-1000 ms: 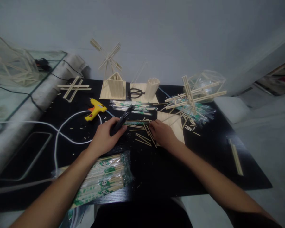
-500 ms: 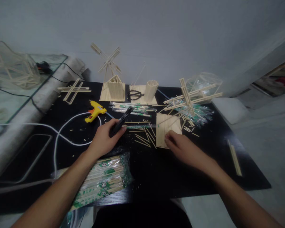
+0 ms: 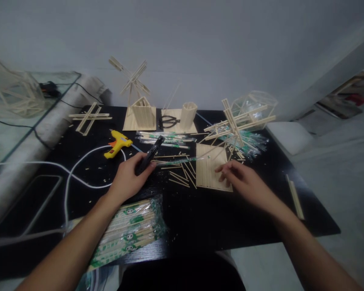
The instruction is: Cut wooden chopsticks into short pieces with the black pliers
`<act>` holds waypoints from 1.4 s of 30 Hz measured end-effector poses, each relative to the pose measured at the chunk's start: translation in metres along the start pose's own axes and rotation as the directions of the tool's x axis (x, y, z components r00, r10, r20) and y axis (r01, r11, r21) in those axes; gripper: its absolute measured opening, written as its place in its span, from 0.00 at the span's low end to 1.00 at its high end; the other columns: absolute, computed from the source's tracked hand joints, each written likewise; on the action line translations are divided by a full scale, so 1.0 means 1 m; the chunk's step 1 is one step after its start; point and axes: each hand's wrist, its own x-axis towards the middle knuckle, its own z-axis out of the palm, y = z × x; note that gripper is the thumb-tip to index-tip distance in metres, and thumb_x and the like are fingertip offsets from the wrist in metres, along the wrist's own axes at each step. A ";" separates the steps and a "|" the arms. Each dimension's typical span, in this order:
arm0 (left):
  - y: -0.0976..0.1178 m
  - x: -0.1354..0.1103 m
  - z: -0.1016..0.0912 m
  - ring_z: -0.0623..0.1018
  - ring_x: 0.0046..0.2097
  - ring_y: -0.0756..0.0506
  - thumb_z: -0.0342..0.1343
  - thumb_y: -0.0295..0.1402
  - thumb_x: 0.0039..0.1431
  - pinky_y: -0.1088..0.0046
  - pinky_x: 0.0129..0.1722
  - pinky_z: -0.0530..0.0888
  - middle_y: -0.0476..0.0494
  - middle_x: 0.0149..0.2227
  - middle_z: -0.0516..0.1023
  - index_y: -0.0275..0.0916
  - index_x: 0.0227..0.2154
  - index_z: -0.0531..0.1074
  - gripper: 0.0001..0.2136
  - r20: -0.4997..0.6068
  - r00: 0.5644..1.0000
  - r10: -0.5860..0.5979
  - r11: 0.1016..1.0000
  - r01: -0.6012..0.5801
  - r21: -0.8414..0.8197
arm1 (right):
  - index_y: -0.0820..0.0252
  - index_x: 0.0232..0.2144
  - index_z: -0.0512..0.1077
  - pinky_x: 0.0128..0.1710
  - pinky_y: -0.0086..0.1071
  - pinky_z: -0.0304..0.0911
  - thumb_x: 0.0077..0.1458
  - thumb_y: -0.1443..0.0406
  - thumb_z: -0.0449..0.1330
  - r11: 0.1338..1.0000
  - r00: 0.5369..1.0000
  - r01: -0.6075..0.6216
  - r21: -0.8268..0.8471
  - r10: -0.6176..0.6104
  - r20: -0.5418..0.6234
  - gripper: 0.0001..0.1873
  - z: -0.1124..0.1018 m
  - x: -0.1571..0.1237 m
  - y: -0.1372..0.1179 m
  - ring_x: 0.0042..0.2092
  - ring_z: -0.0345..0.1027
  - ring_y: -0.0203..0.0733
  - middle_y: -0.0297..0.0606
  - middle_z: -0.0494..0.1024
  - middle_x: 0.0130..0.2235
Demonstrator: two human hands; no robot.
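My left hand (image 3: pixel 128 178) is closed around a black hand tool (image 3: pixel 150 153) whose tip points up and right over the black table (image 3: pixel 200 226). My right hand (image 3: pixel 242 182) hovers over the right edge of a flat panel of glued sticks (image 3: pixel 210 171); its fingers are curled and smeared by motion. Loose thin sticks (image 3: pixel 182 173) lie scattered between the two hands.
A yellow glue gun (image 3: pixel 117 143) with a white cable (image 3: pixel 79 165) lies at the left. Stick models (image 3: pixel 139 109), a stick cup (image 3: pixel 188 115), scissors (image 3: pixel 168 120) and a stick cross (image 3: pixel 89 117) stand behind. Bagged chopsticks (image 3: pixel 130 230) lie near me; a stick pair (image 3: pixel 294 196) rests right.
My right hand left the loose sticks and moved right, onto the far side of the stick panel. My left hand kept its hold on the black tool and barely moved.
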 end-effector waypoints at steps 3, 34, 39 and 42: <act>-0.002 0.001 0.001 0.78 0.39 0.44 0.56 0.46 0.62 0.70 0.41 0.70 0.48 0.36 0.80 0.42 0.38 0.74 0.13 -0.016 1.000 -0.004 0.999 0.005 0.047 | 0.59 0.33 0.70 0.35 0.35 0.71 0.65 0.55 0.55 0.998 1.000 0.020 0.053 -0.020 -0.016 0.15 0.001 -0.001 -0.004 0.33 0.73 0.39 0.47 0.81 0.44; -0.010 0.007 0.004 0.81 0.37 0.38 0.53 0.38 0.58 0.67 0.37 0.72 0.42 0.35 0.81 0.42 0.40 0.70 0.09 0.027 0.988 -0.150 0.920 0.130 0.370 | 0.56 0.28 0.72 0.26 0.32 0.72 0.54 0.60 0.67 0.676 0.993 0.005 0.737 0.084 -0.084 0.09 -0.012 -0.012 -0.008 0.31 0.77 0.43 0.39 0.83 0.32; -0.009 0.006 0.003 0.79 0.35 0.40 0.53 0.40 0.58 0.69 0.36 0.70 0.44 0.34 0.80 0.42 0.39 0.69 0.10 -0.043 0.990 -0.132 0.937 0.139 0.320 | 0.56 0.23 0.73 0.28 0.30 0.70 0.47 0.64 0.71 0.794 0.898 0.115 0.597 0.173 -0.404 0.10 -0.036 -0.005 0.020 0.27 0.71 0.37 0.36 0.81 0.30; -0.007 0.005 0.004 0.79 0.35 0.41 0.53 0.41 0.57 0.70 0.36 0.69 0.44 0.34 0.80 0.43 0.37 0.69 0.09 -0.054 0.992 -0.114 0.947 0.125 0.294 | 0.56 0.23 0.75 0.31 0.35 0.72 0.45 0.65 0.71 0.868 0.786 0.107 0.486 0.225 -0.575 0.08 -0.055 0.006 0.039 0.29 0.72 0.40 0.39 0.81 0.32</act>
